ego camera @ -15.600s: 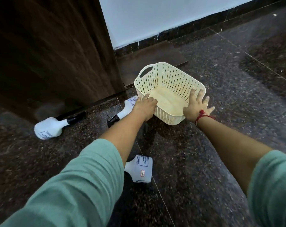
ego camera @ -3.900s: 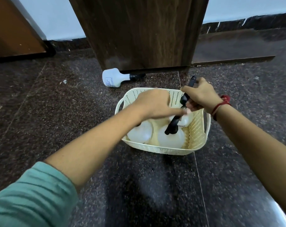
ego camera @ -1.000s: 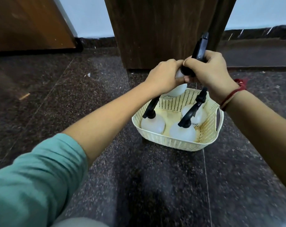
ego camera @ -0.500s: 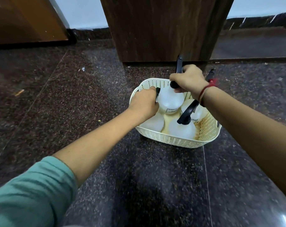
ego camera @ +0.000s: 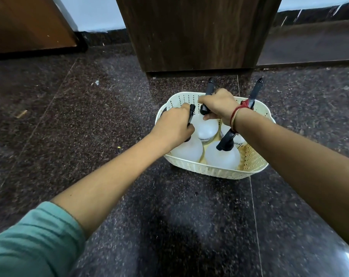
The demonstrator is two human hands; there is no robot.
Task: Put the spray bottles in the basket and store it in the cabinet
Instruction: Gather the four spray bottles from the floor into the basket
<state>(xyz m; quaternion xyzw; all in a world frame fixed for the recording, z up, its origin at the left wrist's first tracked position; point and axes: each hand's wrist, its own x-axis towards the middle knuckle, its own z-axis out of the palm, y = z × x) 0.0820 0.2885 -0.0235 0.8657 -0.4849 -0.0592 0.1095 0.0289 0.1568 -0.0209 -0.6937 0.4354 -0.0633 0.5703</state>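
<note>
A cream perforated basket (ego camera: 213, 171) sits on the dark floor, holding several white spray bottles with black trigger heads. My right hand (ego camera: 219, 105) grips the black head of the far-left bottle (ego camera: 207, 127), which stands upright inside the basket. My left hand (ego camera: 174, 123) is closed around the black head of the near-left bottle (ego camera: 187, 150). A near-right bottle (ego camera: 222, 155) and a far-right bottle (ego camera: 236, 139) stand beside them; the far-right one is partly hidden by my right wrist.
A dark wooden cabinet (ego camera: 195, 33) stands directly behind the basket. A brown wooden panel (ego camera: 27, 23) is at the far left against a white wall. Speckled dark stone floor (ego camera: 179, 226) spreads in front of the basket.
My right hand has lowered the bottle it holds down into the basket's far-left corner. My left hand moved from that bottle to the head of the near-left bottle.
</note>
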